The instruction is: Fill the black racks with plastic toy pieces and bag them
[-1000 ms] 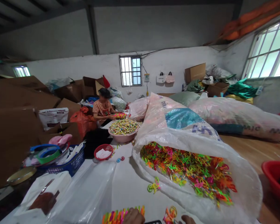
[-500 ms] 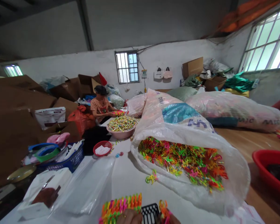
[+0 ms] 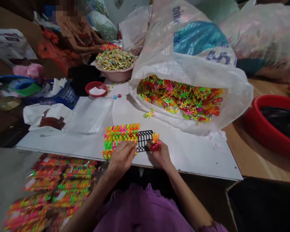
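A black plastic grid rack (image 3: 145,139) lies near the table's front edge. Rows of small orange, green, pink and yellow plastic pieces (image 3: 120,129) fill its left part, while the right part shows bare bars. My left hand (image 3: 122,158) is over the filled rows, its fingers pinched together at the border with the bare bars; what they grip is hidden. At the rack's right end, my right hand (image 3: 161,155) is closed round a few loose plastic pieces (image 3: 155,138) in orange, red and pink.
Behind the rack, a big white sack (image 3: 190,61) spills similar pieces. A pink basin (image 3: 117,74), a small red bowl (image 3: 96,89) and clear plastic bags (image 3: 91,112) stand left. A red tub (image 3: 273,129) is right. Packed bundles (image 3: 72,185) lie below left. A co-worker (image 3: 74,38) sits beyond.
The view has tilted down, bringing both hands, my forearms and the bundles below into sight. My hands remain at the rack, the right one still holding loose pieces.
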Available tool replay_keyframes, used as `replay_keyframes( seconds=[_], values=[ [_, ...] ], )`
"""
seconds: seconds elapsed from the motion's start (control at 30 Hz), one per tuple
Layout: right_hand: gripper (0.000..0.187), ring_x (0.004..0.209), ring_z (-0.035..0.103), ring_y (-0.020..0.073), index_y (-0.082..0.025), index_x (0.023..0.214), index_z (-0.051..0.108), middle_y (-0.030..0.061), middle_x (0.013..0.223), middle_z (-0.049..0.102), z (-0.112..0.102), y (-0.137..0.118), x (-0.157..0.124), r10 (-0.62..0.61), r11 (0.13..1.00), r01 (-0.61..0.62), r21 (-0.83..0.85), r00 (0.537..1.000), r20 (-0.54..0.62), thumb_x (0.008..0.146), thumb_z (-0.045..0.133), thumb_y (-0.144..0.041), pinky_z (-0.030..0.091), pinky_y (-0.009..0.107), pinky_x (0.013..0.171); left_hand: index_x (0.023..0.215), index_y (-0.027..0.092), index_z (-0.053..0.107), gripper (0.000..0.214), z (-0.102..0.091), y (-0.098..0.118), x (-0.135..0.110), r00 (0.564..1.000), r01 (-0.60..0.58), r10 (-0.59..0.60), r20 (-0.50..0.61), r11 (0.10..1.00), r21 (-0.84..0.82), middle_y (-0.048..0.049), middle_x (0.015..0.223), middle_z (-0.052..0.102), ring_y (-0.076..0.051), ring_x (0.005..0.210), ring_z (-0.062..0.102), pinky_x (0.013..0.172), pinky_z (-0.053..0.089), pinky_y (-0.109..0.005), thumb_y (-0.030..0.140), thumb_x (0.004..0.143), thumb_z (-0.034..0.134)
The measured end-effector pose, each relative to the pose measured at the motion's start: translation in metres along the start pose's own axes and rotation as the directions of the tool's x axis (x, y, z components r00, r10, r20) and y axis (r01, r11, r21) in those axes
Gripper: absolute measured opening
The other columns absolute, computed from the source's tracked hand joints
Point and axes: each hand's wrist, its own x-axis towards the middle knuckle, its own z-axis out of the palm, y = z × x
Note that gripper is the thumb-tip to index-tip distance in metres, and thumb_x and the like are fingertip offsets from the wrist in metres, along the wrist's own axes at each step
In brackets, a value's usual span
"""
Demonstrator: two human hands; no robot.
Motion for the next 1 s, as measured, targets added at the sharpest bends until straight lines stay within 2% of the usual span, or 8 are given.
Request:
replay_keyframes(
  seconds=[0.2, 0.33, 0.53, 0.63, 0.73, 0.87, 0.93, 1.0],
  values=[
    [0.013, 0.071, 0.052, 0.0145, -0.017, 0.083, 0.056, 0.0040, 0.080, 0.059, 0.028, -0.007, -0.003, -0.175, 0.982, 0.173, -0.082, 0.984, -0.018, 0.080, 0.044, -0.021, 0.040, 0.023, 0.064, 0.099, 0.018, 0.059, 0.019, 0.005, 0.003, 0.001, 0.987, -0.057, 0.045, 0.154, 0.995, 0.077, -0.0044, 0.091, 0.064, -0.017, 0.091, 0.057, 0.085, 0.042, -0.034, 0.016, 0.089, 0.043],
    [0.014, 0.076, 0.051, 0.0155, -0.016, 0.086, 0.055, 0.0054, 0.084, 0.057, 0.029, -0.008, -0.007, -0.243, 0.953, 0.245, -0.177, 0.969, 0.036, 0.079, 0.042, -0.016, 0.039, 0.024, 0.069, 0.103, 0.018, 0.057, 0.018, 0.003, 0.003, 0.001, 0.977, -0.064, 0.043, 0.207, 0.993, 0.094, -0.0042, 0.095, 0.064, -0.018, 0.094, 0.056, 0.086, 0.041, -0.033, 0.020, 0.088, 0.046],
    [0.019, 0.077, 0.055, 0.0173, -0.017, 0.094, 0.054, 0.0055, 0.086, 0.061, 0.028, -0.010, -0.004, -0.206, 0.908, 0.257, -0.330, 0.961, 0.182, 0.076, 0.046, -0.016, 0.040, 0.025, 0.066, 0.103, 0.018, 0.059, 0.019, 0.014, -0.001, -0.005, 0.972, -0.235, 0.224, 0.071, 0.949, 0.211, -0.0037, 0.095, 0.066, -0.018, 0.091, 0.059, 0.088, 0.041, -0.034, 0.020, 0.087, 0.050],
    [0.023, 0.079, 0.057, 0.0195, -0.019, 0.095, 0.053, 0.0057, 0.089, 0.062, 0.034, -0.007, 0.003, -0.222, 0.872, 0.298, -0.388, 0.948, 0.230, 0.073, 0.049, -0.017, 0.041, 0.027, 0.065, 0.101, 0.021, 0.061, 0.019, 0.025, -0.012, -0.006, 0.961, -0.266, 0.277, -0.014, 0.935, 0.235, -0.0026, 0.097, 0.067, -0.017, 0.092, 0.060, 0.090, 0.041, -0.034, 0.018, 0.088, 0.047],
    [0.025, 0.079, 0.059, 0.0216, -0.017, 0.094, 0.054, 0.0072, 0.088, 0.063, 0.036, -0.011, 0.006, -0.223, 0.849, 0.313, -0.425, 0.942, 0.250, 0.069, 0.050, -0.016, 0.042, 0.029, 0.064, 0.102, 0.020, 0.060, 0.020, 0.028, -0.024, -0.004, 0.939, -0.333, 0.344, -0.021, 0.922, 0.200, -0.0019, 0.094, 0.068, -0.015, 0.088, 0.061, 0.085, 0.044, -0.028, 0.022, 0.088, 0.047],
    [0.023, 0.074, 0.060, 0.0193, -0.016, 0.094, 0.059, 0.0068, 0.087, 0.066, 0.016, -0.018, 0.010, -0.217, 0.864, 0.335, -0.377, 0.921, 0.323, 0.072, 0.051, -0.018, 0.041, 0.026, 0.061, 0.103, 0.021, 0.060, 0.021, 0.021, -0.031, -0.005, 0.923, -0.377, 0.385, 0.014, 0.896, 0.233, -0.0006, 0.092, 0.068, -0.014, 0.085, 0.062, 0.081, 0.046, -0.025, 0.021, 0.087, 0.047],
    [0.019, 0.070, 0.059, 0.0149, -0.017, 0.091, 0.062, 0.0023, 0.082, 0.067, -0.011, -0.015, 0.023, -0.231, 0.902, 0.362, -0.234, 0.864, 0.447, 0.075, 0.053, -0.022, 0.040, 0.021, 0.059, 0.105, 0.023, 0.060, 0.023, 0.018, -0.032, -0.008, 0.912, -0.403, 0.409, 0.037, 0.875, 0.270, -0.0001, 0.094, 0.068, -0.015, 0.087, 0.063, 0.081, 0.046, -0.026, 0.022, 0.087, 0.046],
    [0.016, 0.069, 0.059, 0.0115, -0.018, 0.087, 0.065, -0.0004, 0.080, 0.068, -0.047, -0.010, 0.049, -0.219, 0.930, 0.330, -0.163, 0.851, 0.477, 0.077, 0.054, -0.022, 0.039, 0.017, 0.059, 0.106, 0.023, 0.060, 0.024, 0.017, -0.031, -0.012, 0.898, -0.432, 0.438, 0.047, 0.854, 0.290, 0.0006, 0.094, 0.069, -0.014, 0.088, 0.063, 0.082, 0.045, -0.025, 0.023, 0.088, 0.044]
  ],
)
